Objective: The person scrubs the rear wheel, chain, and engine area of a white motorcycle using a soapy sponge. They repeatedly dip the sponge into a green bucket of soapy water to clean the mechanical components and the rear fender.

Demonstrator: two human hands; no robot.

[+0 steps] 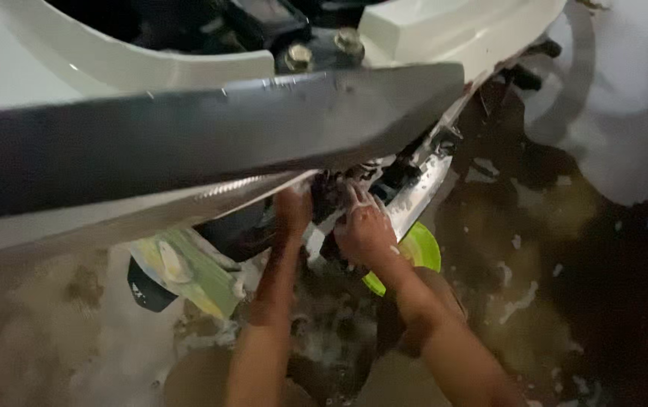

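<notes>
both your hands reach under the one dark seat panel (188, 143): left hand (294, 211) and right hand (365, 230) press on dark engine parts (331, 192), grip unclear. one green dish (423, 249) lies just right of them.

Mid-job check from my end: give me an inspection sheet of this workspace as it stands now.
Surface: wet, muddy ground with white foam patches.
Job's things: dark machine parts under white vehicle body panels; shiny metal strip beside them.
Clutter: bright green round dish; green and white pouch on the ground.
Grippers: left hand reaches into the dark parts; right hand, soapy, presses on them. Grip unclear.
Cables: nothing seen.
Surroundings: long dark grey panel across the view; two bolts above.
</notes>
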